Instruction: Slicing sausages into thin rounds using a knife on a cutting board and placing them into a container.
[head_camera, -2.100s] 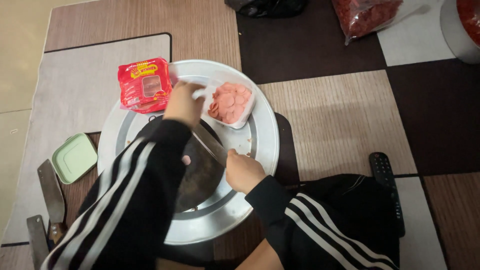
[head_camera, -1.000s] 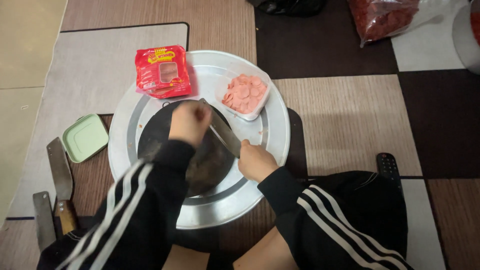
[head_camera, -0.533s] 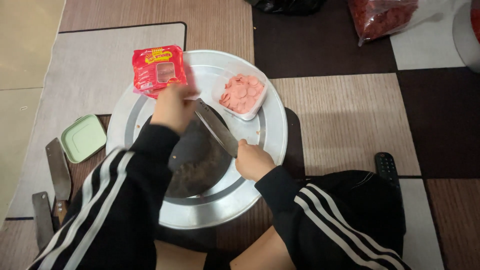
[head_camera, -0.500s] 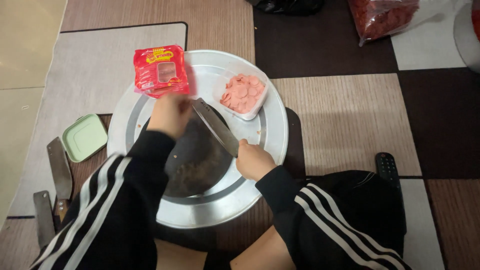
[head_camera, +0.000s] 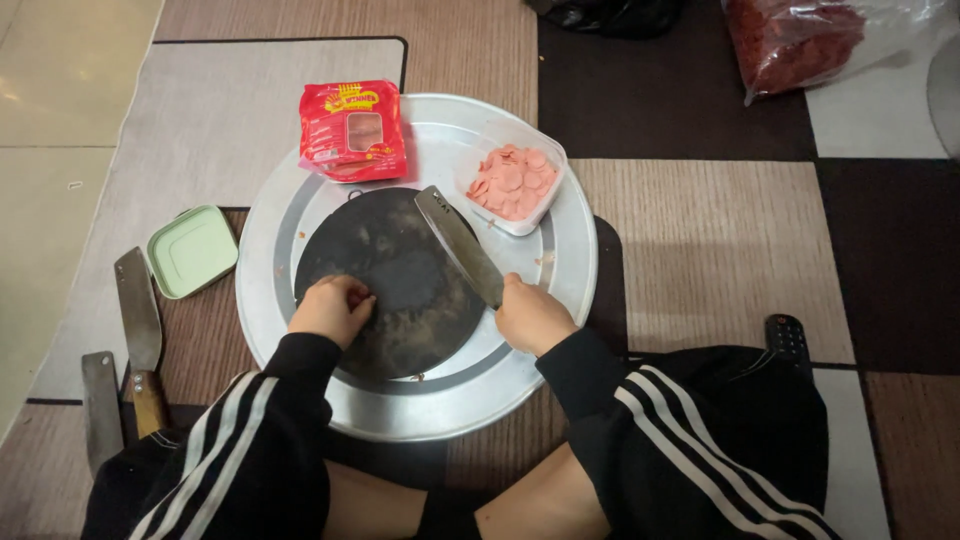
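Knife (head_camera: 458, 245) lay in my right hand (head_camera: 533, 318), its broad blade slanting up and to the left over the dark round board (head_camera: 392, 282), tip near the board's far edge. My right fist was closed around the handle at the board's right rim, knuckles up, wrist bent in from the striped sleeve. My left hand (head_camera: 330, 308) rested on the board's near left edge, fingers curled under into a loose fist; whether anything was pinched in it I could not tell. Both forearms came in from below, elbows apart.

Under the board sat a big round metal tray (head_camera: 570, 260). On the tray's far side stood a clear tub (head_camera: 516, 183) of pink sausage slices, just beside the knife tip, and a red packet (head_camera: 351, 129) lay on the tray's far left rim. Left of the tray, on the mat, sat a green lid (head_camera: 191, 250), and next to it two cleavers (head_camera: 137, 320). A remote (head_camera: 788, 335) lay near my right knee, and a bag (head_camera: 800, 40) of red stuff was well off at the far right.
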